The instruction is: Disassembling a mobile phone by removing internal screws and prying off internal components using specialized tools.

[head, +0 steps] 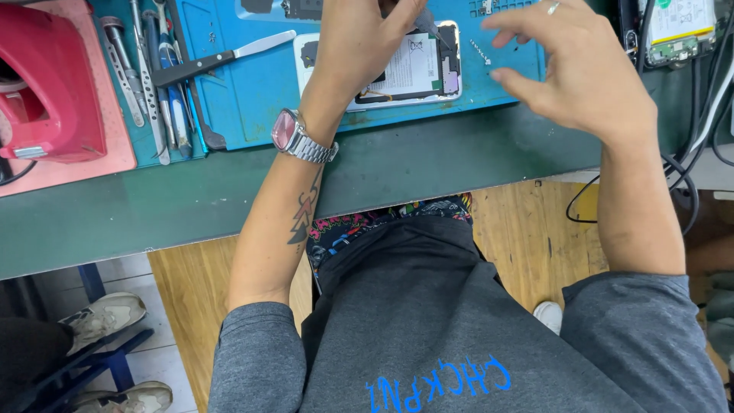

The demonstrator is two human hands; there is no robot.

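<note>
Two hands, one opened phone, one wristwatch (silver), one black-handled spatula.

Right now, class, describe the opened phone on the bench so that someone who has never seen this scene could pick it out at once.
Start at the green bench and find the blue mat along its far edge. The opened phone lies on that mat, partly under the left hand. Unlike the knife and the other tools to its left, it is a white-rimmed rectangle with its back off, showing a pale battery inside.
</note>
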